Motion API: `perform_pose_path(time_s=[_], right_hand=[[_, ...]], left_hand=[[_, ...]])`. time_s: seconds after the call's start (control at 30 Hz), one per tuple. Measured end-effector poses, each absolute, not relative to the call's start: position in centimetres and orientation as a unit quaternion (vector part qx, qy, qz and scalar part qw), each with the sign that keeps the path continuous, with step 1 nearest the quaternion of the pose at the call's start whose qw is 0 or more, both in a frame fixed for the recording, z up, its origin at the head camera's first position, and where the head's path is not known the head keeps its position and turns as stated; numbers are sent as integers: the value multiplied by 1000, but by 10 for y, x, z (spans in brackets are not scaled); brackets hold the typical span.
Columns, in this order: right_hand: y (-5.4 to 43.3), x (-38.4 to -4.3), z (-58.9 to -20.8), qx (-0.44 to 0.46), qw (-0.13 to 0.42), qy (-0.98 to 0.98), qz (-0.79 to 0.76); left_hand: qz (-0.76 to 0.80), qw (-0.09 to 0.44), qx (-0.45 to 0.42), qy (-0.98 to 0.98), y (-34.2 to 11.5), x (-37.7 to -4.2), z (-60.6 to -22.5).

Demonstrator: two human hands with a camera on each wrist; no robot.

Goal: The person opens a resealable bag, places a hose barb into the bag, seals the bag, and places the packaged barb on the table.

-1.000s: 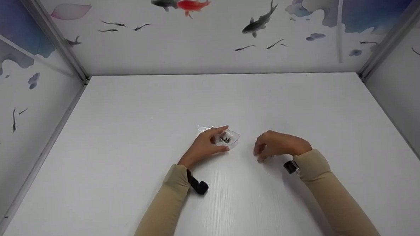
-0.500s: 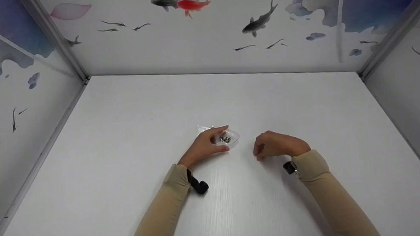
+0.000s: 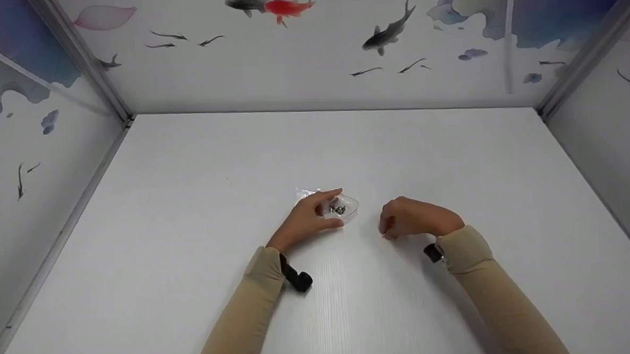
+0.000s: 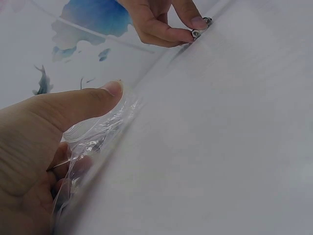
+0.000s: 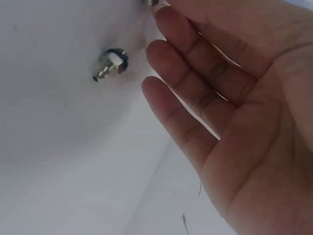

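Note:
A small clear plastic dish (image 3: pixel 350 206) sits on the white table with several small shiny metal pieces (image 3: pixel 338 210) in it. My left hand (image 3: pixel 307 218) curves round the dish, thumb on the near side and fingers on the far side. Crinkled clear plastic film (image 4: pixel 105 131) shows beneath the left thumb. To the right of the dish, my right hand (image 3: pixel 413 216) is low over the table and pinches a small metal piece (image 4: pixel 196 34) between thumb and forefinger. Another metal piece, like a small fitting (image 5: pixel 111 63), lies on the table beside those fingers.
Crumpled clear plastic (image 3: pixel 306 192) pokes out behind the left hand. White panels with printed fish (image 3: pixel 388 34) enclose the white table (image 3: pixel 228 149) at the back and both sides.
My right hand has shifted very slightly left, and its fingertips have drawn closer together. The left hand and the dish stay put.

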State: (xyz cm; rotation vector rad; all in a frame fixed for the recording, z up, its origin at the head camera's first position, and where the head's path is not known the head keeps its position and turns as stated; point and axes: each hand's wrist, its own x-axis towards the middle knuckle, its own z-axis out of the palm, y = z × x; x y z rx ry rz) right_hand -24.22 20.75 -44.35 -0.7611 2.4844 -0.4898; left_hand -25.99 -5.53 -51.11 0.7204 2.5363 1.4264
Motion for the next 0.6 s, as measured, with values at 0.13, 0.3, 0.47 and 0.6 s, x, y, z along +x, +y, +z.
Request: perform_pose_path(time_s=[0.13,0.3,0.47,0.6], right_hand=[[206,-243,-443,-271,249,913,-175],[204,-242,-443,-262,252,916,-171],[204,-243,-442,-250,259,917,-174],[204,-244,-441,-265,249,914,-177]], left_hand=[[480,72,241,840,-56,-260,-511],[477,73,238,843,-56,-259,-511],[478,78,236,842,-56,-259,-510],[482,81,239,839,-57,-259,-510]])
